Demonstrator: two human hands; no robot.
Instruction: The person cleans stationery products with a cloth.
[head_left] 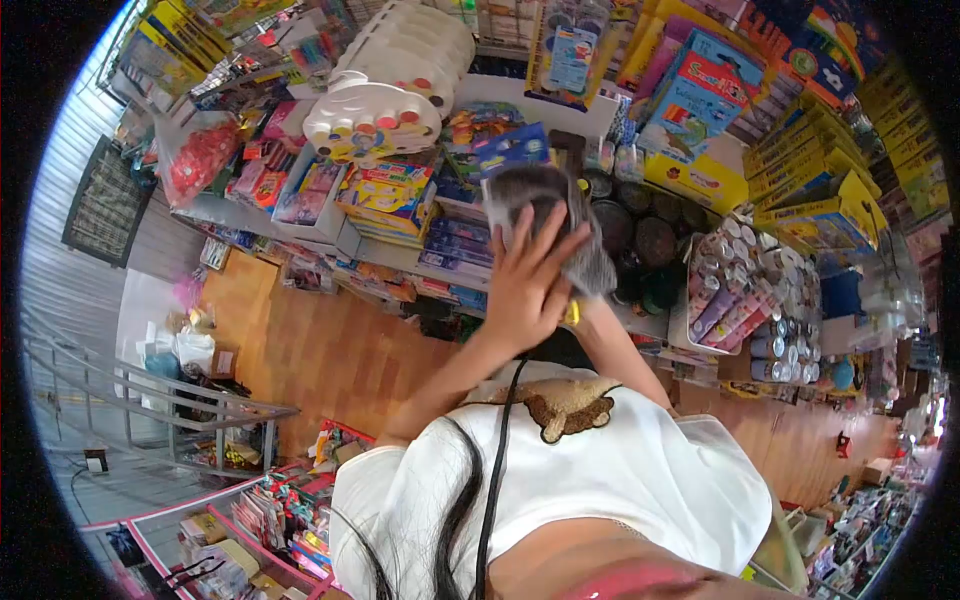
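Observation:
A clear plastic packet (pixel 531 186) with dark contents and a blue header card is held up in front of the shelf. My left hand (pixel 528 275) lies across its front, fingers stretched out and spread over the plastic. From the right, my right hand (pixel 594 312) reaches in behind the packet; only the wrist area shows, and its fingers are hidden. Something yellow (pixel 573 312) shows beside that wrist. Just behind the packet stand several dark round containers (pixel 636 232).
White paint palettes (pixel 372 121), colourful boxes (pixel 388 195) and a bag of red items (pixel 203 155) fill the shelf's left side. On the right are a white bin of tubes (pixel 722 290) and yellow boxes (pixel 815 160). Metal railings (pixel 170 400) stand at left above the wooden floor (pixel 330 345).

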